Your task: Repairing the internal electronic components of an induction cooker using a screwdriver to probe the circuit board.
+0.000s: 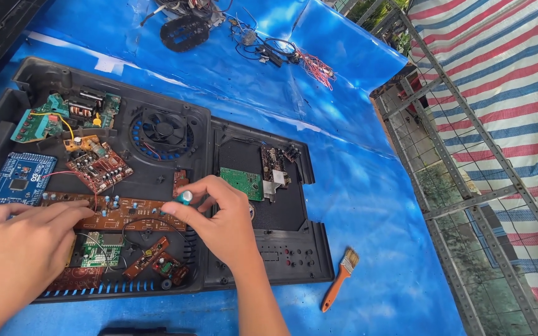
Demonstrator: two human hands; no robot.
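Small teal-tipped tool [185, 197] sits pinched in the right hand [222, 218], right over the long brown circuit board [119, 213] in the black plastic casing [269, 249]. Left hand [23, 239] lies flat, fingers loose, on that board's left end. Orange-handled brush [339, 279] lies nearby on the blue tarp [368, 186].

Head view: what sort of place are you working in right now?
Probably an outdoor, makeshift electronics repair spot: a blue tarp serves as the work surface, an opened black casing holds loose circuit boards, and a metal fence stands alongside in sunlight.
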